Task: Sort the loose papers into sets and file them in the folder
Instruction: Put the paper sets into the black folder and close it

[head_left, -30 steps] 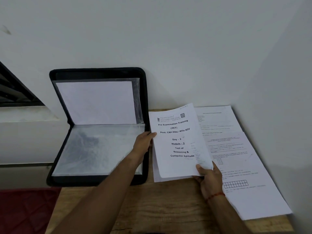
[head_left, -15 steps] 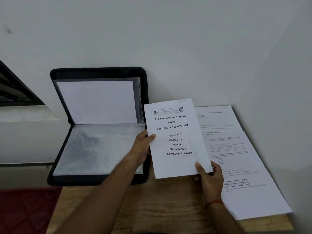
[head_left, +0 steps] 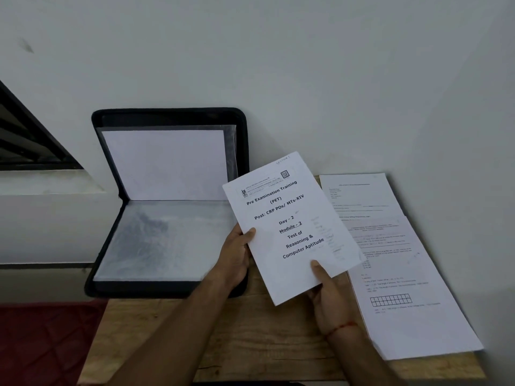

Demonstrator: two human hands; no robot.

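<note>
left hand (head_left: 237,257) + right hand (head_left: 331,296) both pinch booklet (head_left: 289,227), tilted in air | folder (head_left: 170,201) open left, against wall | loose sheets (head_left: 401,263) on tabletop (head_left: 250,338) | risk: thin stack fans, corner snags sleeve

One wide-angle camera on the head looks forward and down, close over the surface (head_left: 264,344), facing the wall (head_left: 306,65) beyond the fingers (head_left: 249,233), which hold the booklet (head_left: 289,227) just below the frame's centre.
</note>
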